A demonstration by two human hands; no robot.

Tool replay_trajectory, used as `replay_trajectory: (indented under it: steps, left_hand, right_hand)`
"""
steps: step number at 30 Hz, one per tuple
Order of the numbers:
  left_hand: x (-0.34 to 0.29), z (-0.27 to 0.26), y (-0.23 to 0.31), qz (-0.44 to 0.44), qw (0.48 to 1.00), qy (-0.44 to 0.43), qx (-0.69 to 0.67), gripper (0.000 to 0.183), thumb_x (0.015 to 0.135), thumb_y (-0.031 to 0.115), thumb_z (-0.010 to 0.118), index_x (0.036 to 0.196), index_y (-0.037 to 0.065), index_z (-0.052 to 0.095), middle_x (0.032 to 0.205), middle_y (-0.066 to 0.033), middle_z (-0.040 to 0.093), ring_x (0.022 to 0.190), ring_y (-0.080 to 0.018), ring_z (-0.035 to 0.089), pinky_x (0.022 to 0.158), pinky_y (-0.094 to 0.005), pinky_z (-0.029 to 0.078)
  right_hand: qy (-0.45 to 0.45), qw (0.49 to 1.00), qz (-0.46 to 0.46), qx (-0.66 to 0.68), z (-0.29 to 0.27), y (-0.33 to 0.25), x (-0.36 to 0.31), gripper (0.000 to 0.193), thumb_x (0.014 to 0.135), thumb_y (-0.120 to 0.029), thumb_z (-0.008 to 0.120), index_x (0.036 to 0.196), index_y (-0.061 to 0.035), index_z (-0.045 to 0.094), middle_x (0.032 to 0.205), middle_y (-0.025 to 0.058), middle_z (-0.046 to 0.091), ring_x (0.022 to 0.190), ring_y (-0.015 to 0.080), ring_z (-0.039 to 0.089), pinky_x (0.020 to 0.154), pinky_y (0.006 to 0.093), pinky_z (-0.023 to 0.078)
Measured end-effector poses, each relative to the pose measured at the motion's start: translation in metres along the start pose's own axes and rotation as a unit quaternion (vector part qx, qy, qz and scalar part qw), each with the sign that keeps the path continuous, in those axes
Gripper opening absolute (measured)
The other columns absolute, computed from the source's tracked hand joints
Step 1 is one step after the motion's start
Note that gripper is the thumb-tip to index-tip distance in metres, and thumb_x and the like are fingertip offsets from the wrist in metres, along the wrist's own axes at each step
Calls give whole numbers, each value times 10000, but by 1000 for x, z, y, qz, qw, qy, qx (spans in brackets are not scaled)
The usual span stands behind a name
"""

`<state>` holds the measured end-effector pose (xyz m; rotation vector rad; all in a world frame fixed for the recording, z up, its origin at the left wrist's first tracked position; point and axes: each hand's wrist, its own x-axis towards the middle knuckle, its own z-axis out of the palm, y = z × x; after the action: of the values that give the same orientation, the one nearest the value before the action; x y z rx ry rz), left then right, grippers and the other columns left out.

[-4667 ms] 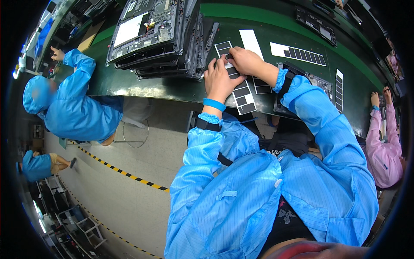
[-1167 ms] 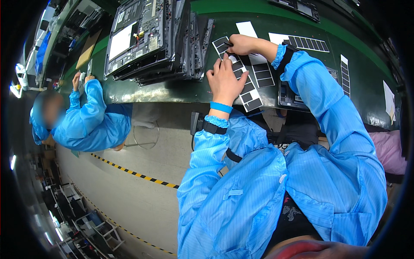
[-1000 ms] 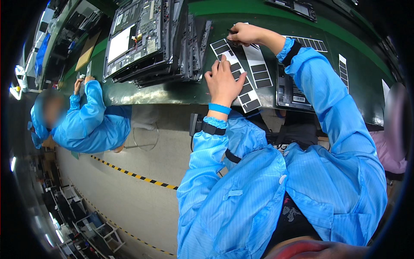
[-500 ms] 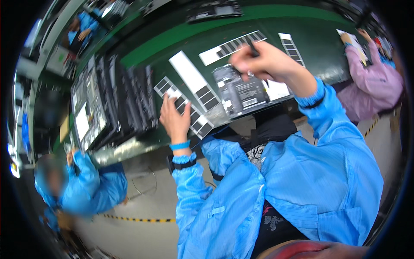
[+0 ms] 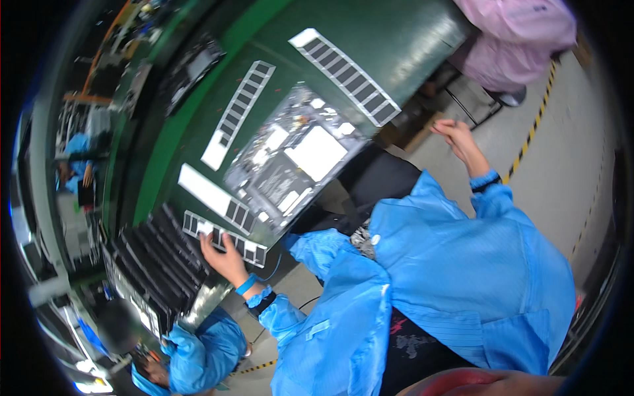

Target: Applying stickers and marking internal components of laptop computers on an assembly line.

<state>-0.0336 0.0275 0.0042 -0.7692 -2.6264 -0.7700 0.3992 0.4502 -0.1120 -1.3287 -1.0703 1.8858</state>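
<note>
My left hand rests with its fingers spread on the nearest sheet strip of black rectangular stickers. Beside that strip lies a second, mostly white strip with a few black stickers left at one end. An opened laptop base with exposed boards and a black battery lies in front of me, a bright white sheet on it. Out past the table edge on the right, over the floor, my right hand has its fingers pinched together; whatever they hold, if anything, is too small to make out.
Two more sticker strips lie beyond the laptop base, one at the left and one at the right. A row of black wrapped panels stands at the left. Other people in blue and in pink are nearby.
The view has turned, so the table appears tilted. My right hand has moved from above the laptop base out to the right, off the table. My left hand stays at the near strip.
</note>
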Motion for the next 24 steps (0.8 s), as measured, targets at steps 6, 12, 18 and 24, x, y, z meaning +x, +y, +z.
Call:
replay_trajectory:
  steps: [6,12,18,24]
  left_hand:
    - [8,6,10,-9,999,-24,34,410,865,205,660,1180,-37,557,1295,-175,536,1217,-314,479,1032,-398,347]
    - [2,-1,16,-34,999,-25,27,440,878,198,646,1234,-34,531,1274,-179,547,1189,-308,498,1019,-381,353]
    - [7,11,17,-39,998,-45,-3,415,860,186,648,1201,-25,541,1307,-174,529,1208,-316,474,1033,-389,339]
    - [0,1,18,-44,999,-24,20,382,853,174,649,1179,-4,557,1320,-165,529,1203,-323,481,1038,-405,333]
  right_hand:
    - [58,996,-5,-64,-18,40,78,172,794,-37,688,948,24,642,900,100,683,634,112,553,499,215,355]
    - [86,988,66,-109,-49,144,209,112,810,-15,613,904,46,608,674,64,604,501,146,517,399,266,330]
    - [67,755,-111,-643,-118,259,335,440,802,-303,614,1086,33,600,1054,246,644,1024,364,613,847,389,488]
    - [-29,832,-432,-347,-70,261,358,489,783,-175,593,1263,-89,558,1078,169,667,1022,355,620,840,415,493]
